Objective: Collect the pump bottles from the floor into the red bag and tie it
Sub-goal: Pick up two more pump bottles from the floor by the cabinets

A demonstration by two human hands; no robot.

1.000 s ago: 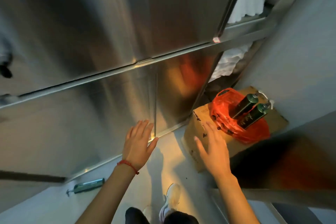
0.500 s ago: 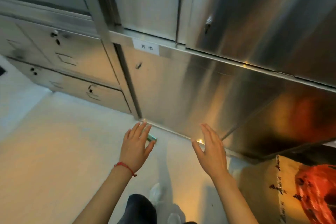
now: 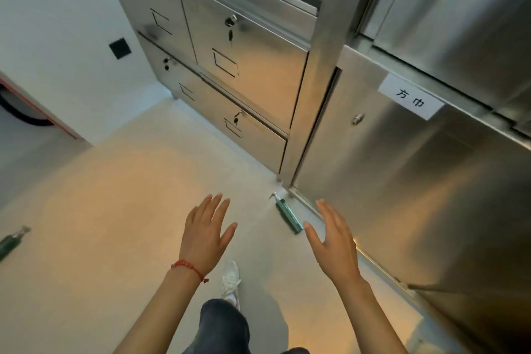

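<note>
A dark green pump bottle (image 3: pixel 288 216) lies on the pale floor beside the base of the steel cabinets, its pump pointing away from me. A second green pump bottle (image 3: pixel 11 242) lies at the far left edge of the view. My left hand (image 3: pixel 207 234), with a red string at the wrist, hangs open above the floor left of the near bottle. My right hand (image 3: pixel 333 241) is open too, just right of and nearer than that bottle, not touching it. The red bag is out of view.
Steel cabinets with locked drawers (image 3: pixel 238 66) and a large steel door with a white label (image 3: pixel 411 97) fill the right and the back. A white wall with a black socket (image 3: pixel 120 48) stands at the left. My leg and white shoe (image 3: pixel 230 282) are below.
The view has swung left, away from the cardboard box and red bag, which have left the frame. The bottle by the cabinet base now shows between my hands. Both hands stay open.
</note>
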